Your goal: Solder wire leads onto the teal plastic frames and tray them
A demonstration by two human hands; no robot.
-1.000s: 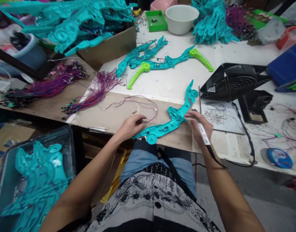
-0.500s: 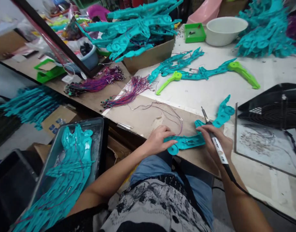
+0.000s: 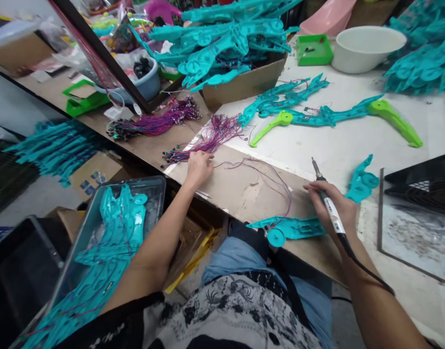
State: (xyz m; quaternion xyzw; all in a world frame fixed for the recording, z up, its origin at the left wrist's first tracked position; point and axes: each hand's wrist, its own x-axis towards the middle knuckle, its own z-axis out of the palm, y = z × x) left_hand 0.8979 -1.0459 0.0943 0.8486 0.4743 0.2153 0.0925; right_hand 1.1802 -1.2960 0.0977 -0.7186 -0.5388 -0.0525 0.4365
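My left hand [image 3: 198, 167] reaches out to the bundle of red and purple wires [image 3: 207, 140] on the bench, its fingers curled at the bundle's near end; what they pinch is hidden. My right hand [image 3: 331, 208] grips a white-handled soldering iron [image 3: 327, 206] with the tip pointing up and away. It rests on a long teal plastic part [image 3: 298, 227] that lies along the brown board at the bench's front edge. Thin loose wires [image 3: 266, 174] loop from that part toward my left hand.
A cardboard box [image 3: 244, 82] heaped with teal parts stands at the back. Finished teal and green pieces [image 3: 327, 116] lie on the white table. A white bowl [image 3: 363, 46], a green tray [image 3: 313, 48] and a black fan [image 3: 425, 179] stand around. A grey tub [image 3: 149, 194] of teal parts sits lower left.
My left hand left the teal part and moved left and forward to the wire bundle. My right hand stayed on the part with the iron. The view swung left.
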